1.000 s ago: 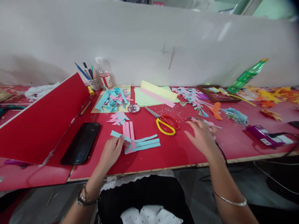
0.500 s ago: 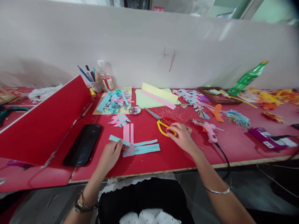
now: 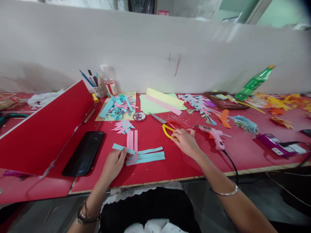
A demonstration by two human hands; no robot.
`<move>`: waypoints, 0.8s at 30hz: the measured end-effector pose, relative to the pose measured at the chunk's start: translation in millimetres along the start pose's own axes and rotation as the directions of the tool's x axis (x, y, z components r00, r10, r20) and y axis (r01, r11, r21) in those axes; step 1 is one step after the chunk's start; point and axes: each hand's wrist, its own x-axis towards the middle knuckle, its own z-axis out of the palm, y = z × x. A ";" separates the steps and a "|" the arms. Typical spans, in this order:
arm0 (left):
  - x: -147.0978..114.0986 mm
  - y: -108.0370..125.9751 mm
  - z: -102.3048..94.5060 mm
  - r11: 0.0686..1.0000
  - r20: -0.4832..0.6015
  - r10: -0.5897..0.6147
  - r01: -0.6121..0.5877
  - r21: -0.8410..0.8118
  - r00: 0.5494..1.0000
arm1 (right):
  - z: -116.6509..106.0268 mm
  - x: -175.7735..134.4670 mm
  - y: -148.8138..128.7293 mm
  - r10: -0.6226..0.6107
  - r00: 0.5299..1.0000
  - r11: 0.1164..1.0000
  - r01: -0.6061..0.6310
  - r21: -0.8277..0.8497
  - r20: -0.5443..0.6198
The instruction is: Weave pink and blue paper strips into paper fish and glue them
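My left hand (image 3: 116, 161) pinches a short light-blue paper strip (image 3: 118, 147) between thumb and fingers. Under and beside it lies a woven piece of pink paper strips (image 3: 132, 140) and blue paper strips (image 3: 152, 156), crossing near my fingertips; part of the crossing is hidden. My right hand (image 3: 186, 140) has its fingers curled over the handles of a pair of scissors (image 3: 166, 130), one loop yellow and the other red. The scissor blades lie on the red table, pointing away to the upper left.
A black phone (image 3: 84, 153) and a red upright board (image 3: 48, 132) stand at left. Behind are blue and pink scraps (image 3: 119, 108), a woven pointed piece (image 3: 123, 126), a round tin (image 3: 139, 116) and paper sheets (image 3: 157, 105). A pink glue gun (image 3: 213, 132) with cord lies right.
My right hand has moved slightly further over the scissor handles, with its fingers closing on them. My left hand keeps its pinch on the blue strip. The view has shifted slightly.
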 end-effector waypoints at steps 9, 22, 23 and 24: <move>-2.1 -2.5 0.8 1.000 0.003 -0.012 0.012 -0.024 1.000 | -15.6 38.1 25.5 0.259 0.949 0.926 -0.191 0.327 -0.179; -3.4 -2.4 1.6 0.999 0.000 -0.030 0.030 0.028 1.000 | -48.7 140.3 84.3 0.480 0.769 0.807 -0.198 0.556 -0.423; -3.5 -3.0 1.8 0.999 0.001 -0.033 0.033 0.032 0.999 | -46.9 150.7 82.1 0.481 0.752 0.818 -0.200 0.540 -0.451; -3.6 -3.6 2.1 0.999 0.005 -0.033 0.033 0.032 0.999 | -43.3 159.7 78.8 0.473 0.741 0.833 -0.200 0.517 -0.476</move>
